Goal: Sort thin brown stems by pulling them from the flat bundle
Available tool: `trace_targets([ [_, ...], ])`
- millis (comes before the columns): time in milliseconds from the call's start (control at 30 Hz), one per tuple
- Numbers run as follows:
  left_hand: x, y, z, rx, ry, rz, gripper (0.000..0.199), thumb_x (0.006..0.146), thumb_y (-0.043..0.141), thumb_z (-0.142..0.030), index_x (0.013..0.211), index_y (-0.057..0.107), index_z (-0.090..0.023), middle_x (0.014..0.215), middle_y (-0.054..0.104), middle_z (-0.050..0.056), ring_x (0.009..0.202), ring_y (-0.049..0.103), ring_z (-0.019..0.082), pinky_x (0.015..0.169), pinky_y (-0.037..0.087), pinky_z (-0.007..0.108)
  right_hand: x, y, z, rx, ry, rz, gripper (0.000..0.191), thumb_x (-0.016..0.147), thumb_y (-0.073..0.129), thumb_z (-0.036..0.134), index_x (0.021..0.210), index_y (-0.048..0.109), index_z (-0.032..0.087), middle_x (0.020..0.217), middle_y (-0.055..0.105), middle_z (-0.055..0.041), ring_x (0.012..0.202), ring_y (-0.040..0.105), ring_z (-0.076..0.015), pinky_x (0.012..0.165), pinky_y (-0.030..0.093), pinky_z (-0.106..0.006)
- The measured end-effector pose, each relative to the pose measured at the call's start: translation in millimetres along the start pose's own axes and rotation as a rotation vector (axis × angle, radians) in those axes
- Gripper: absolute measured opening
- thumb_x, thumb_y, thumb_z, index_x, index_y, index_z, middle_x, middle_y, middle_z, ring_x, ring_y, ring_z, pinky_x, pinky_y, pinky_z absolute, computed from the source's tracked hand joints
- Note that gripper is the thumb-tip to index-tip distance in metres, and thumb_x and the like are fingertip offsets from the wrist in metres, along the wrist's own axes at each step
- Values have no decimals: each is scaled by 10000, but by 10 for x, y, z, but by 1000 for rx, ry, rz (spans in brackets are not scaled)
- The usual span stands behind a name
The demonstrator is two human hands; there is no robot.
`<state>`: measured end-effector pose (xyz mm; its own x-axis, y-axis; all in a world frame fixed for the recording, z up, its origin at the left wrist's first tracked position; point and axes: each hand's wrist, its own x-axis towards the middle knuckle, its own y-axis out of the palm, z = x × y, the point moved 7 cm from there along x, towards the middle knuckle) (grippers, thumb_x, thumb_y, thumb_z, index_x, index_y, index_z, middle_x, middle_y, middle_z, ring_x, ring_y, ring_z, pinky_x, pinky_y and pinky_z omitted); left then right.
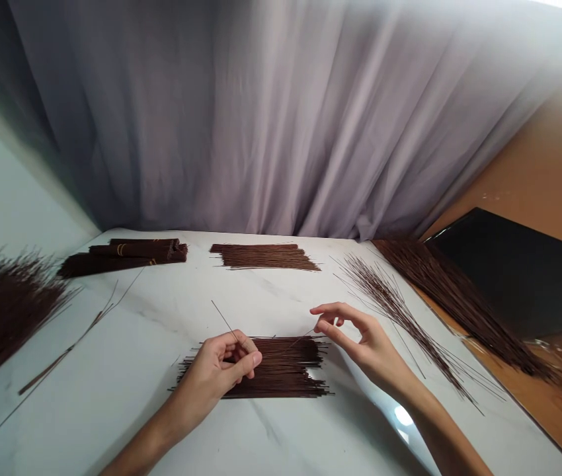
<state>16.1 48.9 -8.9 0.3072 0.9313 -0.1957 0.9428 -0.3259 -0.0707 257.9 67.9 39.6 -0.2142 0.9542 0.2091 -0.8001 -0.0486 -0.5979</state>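
Between the thumb and fingers of my left hand is a thin dark brown stick, its free end pointing up and left. My right hand is raised a little to the right, its index finger stretched out. Its thumb and another finger pinch the end of a thin strand that slants down to the left. I cannot tell whether both hands hold one and the same stick. Below them a flat layer of brown sticks lies sideways on the white table, partly hidden by my left hand.
Tied brown bundles lie at the back left, another flat stack at the back middle. Loose sticks spread on the right; a long pile runs along the right edge. At left are a thick bunch and thin strands.
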Motion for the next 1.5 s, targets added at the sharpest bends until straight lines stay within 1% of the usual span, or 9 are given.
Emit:
trace_targets([
  [100, -8, 18, -16, 28, 35, 0, 274, 866, 720, -428, 778, 656, -177, 726, 586, -5, 696, 573, 151, 617, 448, 229, -58, -29, 162, -158, -195, -145, 219, 1015, 540, 341, 1172, 677, 274, 1139, 668, -74, 1080, 598, -254, 951, 477, -438],
  [200, 1, 68, 17, 101, 51, 5, 242, 869, 699, -392, 776, 674, -169, 731, 606, 5, 684, 569, 155, 586, 428, 229, -194, 85, 533, -297, -435, -304, 353, 1014, 477, 144, 1300, 613, 303, 1130, 623, -82, 1039, 594, -231, 883, 514, -399],
  [400, 21, 164, 93, 207, 120, 26, 100, 828, 703, -257, 873, 742, -177, 735, 669, 10, 637, 541, 154, 571, 400, 244, -290, 790, 1067, -743, -741, -77, 519, 985, 440, 82, 1472, 493, 254, 1264, 609, -114, 1039, 552, -244, 931, 504, -409],
  [667, 20, 100, 92, 75, 39, 24, 223, 857, 718, -391, 801, 673, -179, 754, 614, 8, 700, 606, 174, 647, 521, 265, -227, 605, 624, -705, -524, -211, 423, 905, 491, -6, 1222, 656, 219, 1132, 580, -130, 954, 515, -246, 809, 529, -392],
  [967, -2, 78, -47, 65, 4, 3, 252, 854, 723, -408, 757, 659, -184, 738, 590, -11, 694, 596, 154, 627, 479, 233, -200, 582, 485, -606, -421, -190, 468, 831, 438, -84, 1070, 690, 229, 1143, 548, -119, 968, 505, -253, 754, 538, -380],
  [1100, -11, 77, -43, 56, 2, 32, 233, 867, 718, -378, 770, 650, -177, 740, 586, -15, 694, 596, 147, 634, 469, 231, -176, 425, 427, -486, -367, -239, 402, 980, 500, 113, 1331, 598, 283, 1250, 519, -125, 1031, 524, -251, 837, 548, -407],
  [1200, -24, 46, -29, 47, 8, 21, 241, 885, 709, -394, 790, 647, -181, 746, 580, -17, 721, 597, 149, 645, 464, 226, -155, 167, 239, -350, -158, -348, 402, 1028, 490, 342, 1425, 510, 280, 1267, 528, -128, 1094, 545, -275, 904, 526, -463],
  [1333, -16, 4, -6, 50, 37, -3, 257, 900, 697, -420, 808, 644, -187, 752, 581, -14, 737, 594, 154, 631, 455, 221, -126, 98, -116, -92, 176, -181, 387, 1020, 439, 531, 1085, 661, 221, 1038, 651, -94, 946, 619, -256, 795, 519, -397],
  [1500, -1, 41, 19, 103, 45, 44, 285, 930, 649, -456, 825, 624, -193, 759, 563, -15, 734, 568, 153, 629, 446, 227, -92, 171, -236, 240, 239, -115, 379, 940, 585, 569, 1020, 645, 203, 926, 675, -55, 842, 618, -212, 745, 489, -326],
])
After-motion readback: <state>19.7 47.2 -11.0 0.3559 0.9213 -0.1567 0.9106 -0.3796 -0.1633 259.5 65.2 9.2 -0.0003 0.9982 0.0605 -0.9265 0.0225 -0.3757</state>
